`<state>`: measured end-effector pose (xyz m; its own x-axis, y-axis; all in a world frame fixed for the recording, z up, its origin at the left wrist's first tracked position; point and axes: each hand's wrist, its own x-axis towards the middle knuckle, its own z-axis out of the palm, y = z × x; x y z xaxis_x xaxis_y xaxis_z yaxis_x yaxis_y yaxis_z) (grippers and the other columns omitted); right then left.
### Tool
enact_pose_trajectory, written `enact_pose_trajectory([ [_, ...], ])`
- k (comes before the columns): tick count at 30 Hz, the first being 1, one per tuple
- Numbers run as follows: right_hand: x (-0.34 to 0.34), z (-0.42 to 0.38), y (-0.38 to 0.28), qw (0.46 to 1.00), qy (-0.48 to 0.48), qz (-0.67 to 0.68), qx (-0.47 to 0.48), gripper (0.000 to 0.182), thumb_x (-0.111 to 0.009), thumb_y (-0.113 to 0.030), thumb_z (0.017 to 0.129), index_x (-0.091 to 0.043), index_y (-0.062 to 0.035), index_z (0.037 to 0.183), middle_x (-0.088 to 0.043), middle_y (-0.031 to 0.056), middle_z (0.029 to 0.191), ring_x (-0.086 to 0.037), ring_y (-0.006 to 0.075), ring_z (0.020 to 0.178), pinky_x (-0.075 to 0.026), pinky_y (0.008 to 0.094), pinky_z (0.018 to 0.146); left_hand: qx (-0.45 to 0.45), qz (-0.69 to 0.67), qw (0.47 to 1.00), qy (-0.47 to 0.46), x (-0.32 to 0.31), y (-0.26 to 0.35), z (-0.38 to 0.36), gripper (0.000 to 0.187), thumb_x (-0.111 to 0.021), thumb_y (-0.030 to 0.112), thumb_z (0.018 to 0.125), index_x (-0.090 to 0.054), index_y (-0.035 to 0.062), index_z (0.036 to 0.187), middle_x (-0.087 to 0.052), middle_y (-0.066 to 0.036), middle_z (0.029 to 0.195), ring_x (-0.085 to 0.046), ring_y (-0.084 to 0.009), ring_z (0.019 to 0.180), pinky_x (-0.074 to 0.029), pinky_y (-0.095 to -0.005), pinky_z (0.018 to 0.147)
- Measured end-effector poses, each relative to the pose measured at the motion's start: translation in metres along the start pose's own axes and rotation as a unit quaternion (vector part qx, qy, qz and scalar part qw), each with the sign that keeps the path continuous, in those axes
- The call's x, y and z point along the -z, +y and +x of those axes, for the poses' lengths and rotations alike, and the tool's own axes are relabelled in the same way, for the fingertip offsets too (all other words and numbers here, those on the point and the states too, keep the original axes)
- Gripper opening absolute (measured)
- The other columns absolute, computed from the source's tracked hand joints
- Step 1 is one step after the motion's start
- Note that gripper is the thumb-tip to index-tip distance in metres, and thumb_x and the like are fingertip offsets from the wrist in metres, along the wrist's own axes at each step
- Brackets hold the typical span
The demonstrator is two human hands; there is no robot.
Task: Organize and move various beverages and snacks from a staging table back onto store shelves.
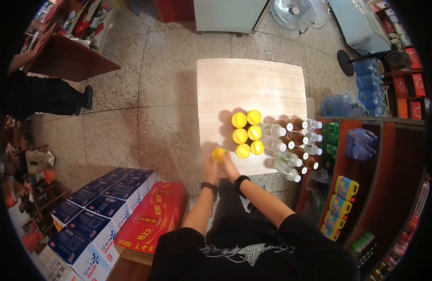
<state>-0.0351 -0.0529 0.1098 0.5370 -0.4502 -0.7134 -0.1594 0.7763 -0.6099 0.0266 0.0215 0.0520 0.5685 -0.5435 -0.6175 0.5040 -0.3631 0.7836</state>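
Note:
My left hand [210, 167] and my right hand [228, 166] come together at the near left edge of the table [248, 84]. Between them is a yellow-lidded container [218, 154], with fingers of both hands closed around it; motion blurs it a little, and its body is hidden. To the right of my hands, several containers with round yellow lids [240, 136] stand upright in two columns. Beside these are rows of clear bottles with white caps [281, 146] and brown bottles with white caps [298, 137].
Stacked blue-and-white cartons [103, 206] and a red carton [152, 218] are at lower left. A wooden shelf [387, 173] with drinks runs along the right. Big blue water bottles [337, 104] and a fan [293, 11] stand beyond. Another person's leg [56, 96] shows at left.

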Motion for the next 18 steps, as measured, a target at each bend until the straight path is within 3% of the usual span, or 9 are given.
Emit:
enact_pose_trajectory([
  [1,-0.004,0.004,-0.004,1.000,0.005,0.001,-0.001,0.064,-0.033,-0.040,0.091,-0.001,-0.0106,0.138,-0.022,0.0092,0.138,-0.026,0.0243,0.124,-0.025,0.0373,0.099,0.006,-0.004,1.000,0.002,-0.003,0.010,0.005,0.037,-0.046,0.010,0.082,-0.036,0.0030,0.117,-0.042,-0.011,0.115,-0.047,-0.0208,0.103,-0.046,-0.0311,0.080],
  [3,-0.013,0.014,-0.014,0.995,0.073,-0.046,0.058,0.065,-0.039,-0.030,0.090,-0.003,0.0001,0.136,-0.024,0.0202,0.135,-0.027,0.0277,0.125,-0.025,0.0307,0.100,0.017,-0.033,0.999,-0.005,-0.009,0.027,0.020,0.035,-0.045,0.012,0.084,-0.036,0.0051,0.117,-0.041,-0.009,0.116,-0.045,-0.0202,0.105,-0.045,-0.0304,0.081],
  [10,-0.024,0.034,-0.080,0.988,0.070,-0.115,0.081,0.068,-0.039,-0.035,0.089,-0.007,0.0037,0.134,-0.021,0.0250,0.136,-0.022,0.0308,0.127,-0.020,0.0293,0.101,0.065,-0.141,0.987,-0.037,-0.042,0.106,0.067,0.036,-0.046,0.018,0.084,-0.039,0.0080,0.118,-0.043,-0.006,0.117,-0.044,-0.0167,0.106,-0.041,-0.0288,0.083],
  [11,-0.021,0.042,-0.070,0.980,0.106,-0.134,0.106,0.060,-0.039,-0.037,0.089,-0.022,0.0014,0.132,-0.037,0.0217,0.127,-0.040,0.0281,0.116,-0.033,0.0300,0.093,0.057,-0.122,0.989,-0.062,-0.039,0.101,0.078,0.040,-0.046,0.021,0.084,-0.038,0.0090,0.121,-0.043,-0.005,0.117,-0.043,-0.0174,0.107,-0.041,-0.0308,0.084],
  [12,-0.019,0.039,-0.072,0.979,0.111,-0.130,0.108,0.060,-0.039,-0.037,0.089,-0.022,0.0014,0.132,-0.037,0.0217,0.127,-0.040,0.0281,0.116,-0.033,0.0300,0.093,0.058,-0.118,0.989,-0.068,-0.037,0.099,0.083,0.040,-0.046,0.021,0.084,-0.038,0.0090,0.121,-0.043,-0.005,0.117,-0.043,-0.0174,0.107,-0.041,-0.0308,0.084],
  [14,-0.007,0.027,-0.078,0.995,0.013,-0.101,0.023,0.048,-0.040,-0.037,0.088,-0.039,-0.0022,0.120,-0.053,0.0132,0.106,-0.053,0.0184,0.092,-0.042,0.0275,0.074,0.055,-0.033,0.996,-0.065,-0.035,0.095,0.091,0.045,-0.047,0.024,0.083,-0.036,0.0101,0.124,-0.044,-0.005,0.117,-0.043,-0.0174,0.107,-0.041,-0.0315,0.083],
  [15,0.000,0.020,-0.075,0.996,0.003,-0.084,-0.015,0.038,-0.042,-0.036,0.087,-0.047,-0.0048,0.108,-0.055,0.0054,0.088,-0.051,0.0101,0.073,-0.040,0.0237,0.061,0.077,0.014,0.994,-0.073,-0.028,0.091,0.090,0.048,-0.047,0.026,0.083,-0.034,0.0102,0.126,-0.042,-0.005,0.116,-0.042,-0.0163,0.105,-0.042,-0.0318,0.080],
  [16,0.009,0.012,-0.071,0.997,0.008,-0.082,-0.011,0.038,-0.042,-0.036,0.087,-0.047,-0.0048,0.108,-0.055,0.0054,0.088,-0.051,0.0101,0.073,-0.040,0.0237,0.061,0.095,0.015,0.994,-0.043,-0.021,0.073,0.094,0.047,-0.047,0.026,0.083,-0.037,0.0074,0.124,-0.050,-0.006,0.101,-0.048,-0.0154,0.093,-0.042,-0.0291,0.075],
  [18,0.031,-0.005,-0.059,0.984,-0.063,-0.152,-0.062,0.038,-0.043,-0.035,0.086,-0.048,-0.0034,0.107,-0.056,0.0062,0.084,-0.052,0.0128,0.072,-0.041,0.0254,0.061,-0.038,0.228,0.970,-0.075,0.023,-0.024,0.128,0.042,-0.047,0.026,0.083,-0.044,0.0025,0.118,-0.053,-0.004,0.079,-0.052,-0.0146,0.074,-0.044,-0.0273,0.069],
])
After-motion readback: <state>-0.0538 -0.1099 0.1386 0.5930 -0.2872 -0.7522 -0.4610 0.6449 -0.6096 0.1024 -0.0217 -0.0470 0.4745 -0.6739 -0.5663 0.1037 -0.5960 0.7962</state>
